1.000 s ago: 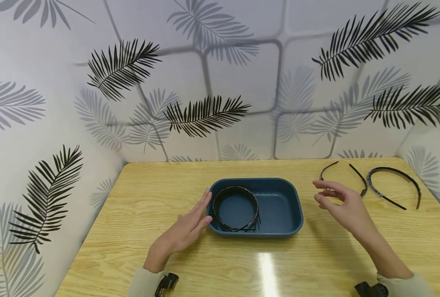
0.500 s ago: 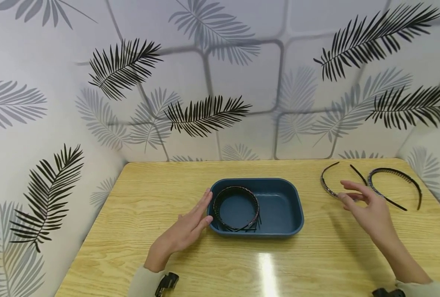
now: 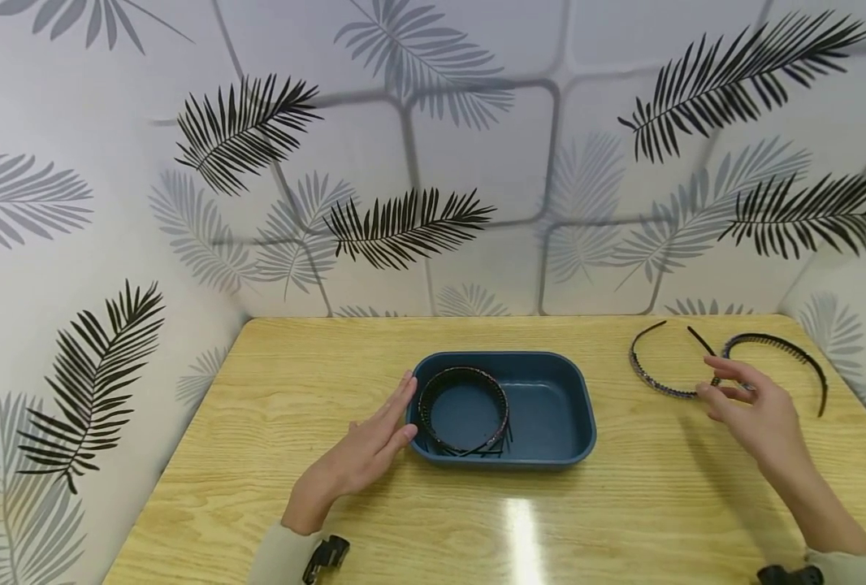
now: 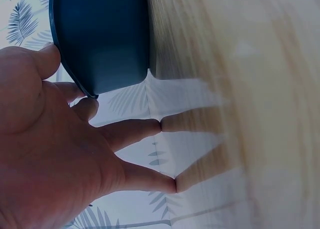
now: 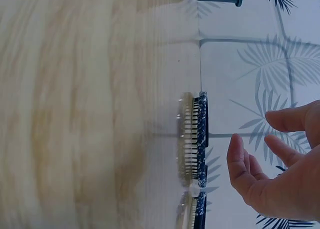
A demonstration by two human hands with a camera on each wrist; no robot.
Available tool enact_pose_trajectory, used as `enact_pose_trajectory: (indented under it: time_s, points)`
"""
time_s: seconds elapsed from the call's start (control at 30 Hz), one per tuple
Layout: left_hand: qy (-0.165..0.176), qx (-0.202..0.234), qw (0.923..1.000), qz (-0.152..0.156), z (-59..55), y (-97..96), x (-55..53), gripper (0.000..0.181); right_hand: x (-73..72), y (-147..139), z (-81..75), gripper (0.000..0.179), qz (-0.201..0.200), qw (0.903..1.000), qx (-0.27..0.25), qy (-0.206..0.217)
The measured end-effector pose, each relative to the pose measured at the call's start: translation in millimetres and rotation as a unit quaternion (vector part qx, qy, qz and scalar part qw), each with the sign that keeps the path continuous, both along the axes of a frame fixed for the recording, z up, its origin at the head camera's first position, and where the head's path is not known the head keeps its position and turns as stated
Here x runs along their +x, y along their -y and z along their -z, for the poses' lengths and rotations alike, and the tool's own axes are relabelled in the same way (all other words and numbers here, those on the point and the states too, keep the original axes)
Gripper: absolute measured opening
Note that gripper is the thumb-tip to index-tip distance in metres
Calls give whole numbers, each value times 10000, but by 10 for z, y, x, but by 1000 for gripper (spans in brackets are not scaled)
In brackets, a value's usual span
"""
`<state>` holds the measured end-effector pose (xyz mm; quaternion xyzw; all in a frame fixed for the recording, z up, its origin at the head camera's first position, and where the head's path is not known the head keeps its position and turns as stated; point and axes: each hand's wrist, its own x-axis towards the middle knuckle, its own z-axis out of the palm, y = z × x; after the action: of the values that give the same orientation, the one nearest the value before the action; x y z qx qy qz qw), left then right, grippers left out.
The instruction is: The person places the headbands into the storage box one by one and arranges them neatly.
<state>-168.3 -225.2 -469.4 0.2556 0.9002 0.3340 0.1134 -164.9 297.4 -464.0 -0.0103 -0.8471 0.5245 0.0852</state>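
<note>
My left hand (image 3: pixel 360 451) lies at the left end of a dark blue plastic bin (image 3: pixel 550 414), its fingers extended. In the left wrist view, thumb and nearer fingers are at the rim while two other fingertips touch the glossy tabletop. Looped dark toothed headbands (image 3: pixel 506 406) lie in the bin's left half. My right hand (image 3: pixel 758 410) hovers over the table at right, fingers loosely bent and nothing between them. Close under it are a glittery thin headband (image 3: pixel 638 367) and a toothed black headband (image 3: pixel 813 364), partly hidden by the hand. The right wrist view shows the fingertips apart from a sparkly toothed headband (image 5: pixel 202 134).
The wooden table (image 3: pixel 294 366) meets a wall (image 3: pixel 477 276) with leaf-patterned covering at the back. More wall stands at the left and right. A bright light reflection (image 3: pixel 524 536) shows on the tabletop in front of the bin.
My right hand has moved rightward from beside the bin to over the headbands, uncovering more of the left one. The left hand and the bin have stayed put.
</note>
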Motion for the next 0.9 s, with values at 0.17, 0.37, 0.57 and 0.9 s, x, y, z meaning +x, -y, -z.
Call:
enact_pose_trajectory:
  time_s: [0.17,0.37,0.57,0.9]
  points:
    - [49,12,10000,24,21,-24,-2,66,23,-102,32,44,-29,9998,-17,177]
    - [-33,2,10000,-34,33,-9,-7,66,-21,-140,74,41,-52,9995,-137,265]
    - [-30,41,10000,6,17,-1,-14,66,-62,-106,82,47,-17,9984,117,560]
    - [-9,118,9999,13,12,-2,-9,66,-89,-142,146,60,-96,9935,116,1129]
